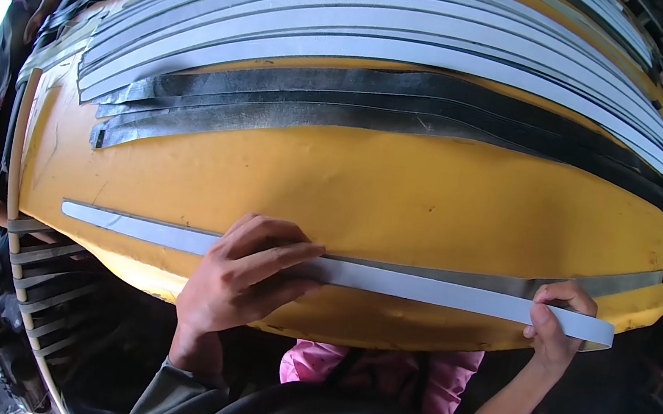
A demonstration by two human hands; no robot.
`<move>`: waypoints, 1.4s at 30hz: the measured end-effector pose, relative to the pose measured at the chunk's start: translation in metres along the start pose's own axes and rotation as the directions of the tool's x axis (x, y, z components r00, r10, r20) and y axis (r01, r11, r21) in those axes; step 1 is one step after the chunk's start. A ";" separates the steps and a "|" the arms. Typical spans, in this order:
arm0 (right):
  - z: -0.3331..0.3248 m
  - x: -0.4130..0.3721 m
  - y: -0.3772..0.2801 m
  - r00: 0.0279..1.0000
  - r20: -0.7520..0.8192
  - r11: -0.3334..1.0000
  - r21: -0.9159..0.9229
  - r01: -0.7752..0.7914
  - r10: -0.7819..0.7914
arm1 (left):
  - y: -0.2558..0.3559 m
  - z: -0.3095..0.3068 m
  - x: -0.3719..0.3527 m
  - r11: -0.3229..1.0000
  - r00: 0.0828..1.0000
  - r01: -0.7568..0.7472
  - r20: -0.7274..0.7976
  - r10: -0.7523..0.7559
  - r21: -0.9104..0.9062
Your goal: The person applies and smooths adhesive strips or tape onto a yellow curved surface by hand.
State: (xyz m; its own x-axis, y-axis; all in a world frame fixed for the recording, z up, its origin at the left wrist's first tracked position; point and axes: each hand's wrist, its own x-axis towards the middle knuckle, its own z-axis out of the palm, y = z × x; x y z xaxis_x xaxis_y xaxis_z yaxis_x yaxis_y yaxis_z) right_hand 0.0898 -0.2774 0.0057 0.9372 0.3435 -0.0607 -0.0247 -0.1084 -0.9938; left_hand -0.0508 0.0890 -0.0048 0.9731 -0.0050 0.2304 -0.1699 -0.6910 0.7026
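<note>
A long white strip runs across the near part of the yellow work surface. Along and partly under it lies a dark grey strip, bare at its right end. My left hand is closed over the white strip left of the middle, its index finger and thumb on either side of it. My right hand pinches the white strip near its right end, where it bends back in a loop past the fingers. The left end of the white strip lies flat on the dark one.
Behind them on the yellow work surface lie several black strips and a row of white strips. A pole with grey bands stands along the left edge. Another person's arm shows at upper left.
</note>
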 end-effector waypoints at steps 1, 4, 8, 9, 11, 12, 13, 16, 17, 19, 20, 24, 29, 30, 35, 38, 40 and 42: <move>0.000 0.001 0.001 1.000 -0.002 1.000 -0.001 -0.009 0.009 | -0.002 -0.002 0.000 1.000 1.000 -0.002 -0.004 0.002 -0.016; 0.001 0.004 0.002 1.000 -0.009 0.999 0.031 0.009 -0.009 | -0.002 -0.002 0.001 0.998 0.999 0.024 -0.021 -0.025 -0.059; -0.001 0.005 0.005 1.000 -0.018 1.000 0.014 0.019 -0.018 | 0.001 0.000 0.001 0.998 0.998 0.047 -0.032 -0.048 -0.045; -0.001 0.005 0.006 0.999 -0.011 0.999 0.013 0.034 -0.034 | 0.003 0.001 0.000 0.996 0.995 0.070 -0.065 -0.073 -0.057; -0.001 0.007 0.004 1.000 -0.006 1.000 0.009 0.017 -0.017 | 0.005 0.002 -0.001 0.992 0.990 0.098 -0.092 -0.104 -0.074; -0.001 0.007 0.003 1.000 -0.002 1.000 0.007 0.007 -0.007 | 0.007 0.002 0.000 0.972 0.966 0.163 -0.174 -0.193 -0.170; -0.001 0.007 0.003 1.000 -0.004 1.000 0.003 0.001 -0.001 | 0.008 0.003 -0.001 0.938 0.927 0.217 -0.246 -0.285 -0.270; -0.003 0.006 0.004 1.000 0.007 1.000 -0.011 0.002 -0.002 | 0.013 0.005 0.003 0.845 0.816 0.246 -0.369 -0.445 -0.475; -0.001 0.007 0.003 1.000 0.015 1.000 -0.007 0.024 -0.024 | 0.016 0.007 0.005 0.859 0.790 0.263 -0.413 -0.453 -0.438; -0.001 0.008 0.004 0.999 0.025 0.999 -0.006 0.038 -0.038 | 0.024 0.008 0.009 0.935 0.881 0.214 -0.358 -0.309 -0.282; -0.002 0.008 0.004 0.999 0.037 0.999 -0.003 0.037 -0.037 | 0.026 0.008 0.010 0.984 0.947 0.131 -0.278 -0.160 -0.119; -0.003 0.007 0.006 0.997 0.047 0.998 -0.010 0.057 -0.056 | 0.027 0.022 0.018 0.973 0.970 0.189 -0.126 -0.206 -0.133; -0.001 0.008 0.004 0.997 0.052 0.998 -0.048 0.051 -0.048 | 0.020 0.026 0.016 0.995 0.992 0.099 -0.075 -0.098 0.009; -0.001 0.008 0.004 0.997 0.048 0.997 -0.049 0.060 -0.058 | 0.020 0.026 0.017 0.995 0.992 0.099 -0.077 -0.098 0.007; -0.001 0.008 0.003 0.997 0.062 0.997 -0.055 0.048 -0.044 | 0.021 0.028 0.018 0.995 0.995 0.084 -0.063 -0.081 0.050; 0.002 0.009 0.002 0.997 0.061 0.996 -0.060 0.060 -0.056 | 0.021 0.029 0.017 0.995 0.995 0.079 -0.070 -0.075 0.061; 0.003 0.010 0.001 0.997 0.057 0.996 -0.057 0.062 -0.059 | 0.022 0.030 0.018 0.995 0.994 0.084 -0.075 -0.080 0.061; 0.004 0.010 -0.001 0.997 0.055 0.996 -0.068 0.049 -0.045 | 0.023 0.030 0.018 0.994 0.993 0.089 -0.078 -0.084 0.060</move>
State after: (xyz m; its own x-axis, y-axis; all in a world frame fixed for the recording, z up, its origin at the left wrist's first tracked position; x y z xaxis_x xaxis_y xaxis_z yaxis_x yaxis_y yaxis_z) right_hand 0.0976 -0.2703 0.0054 0.9166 0.3992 -0.0211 0.0448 -0.1550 -0.9869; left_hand -0.0326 0.0516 -0.0049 0.9689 0.1094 0.2221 -0.0732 -0.7305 0.6789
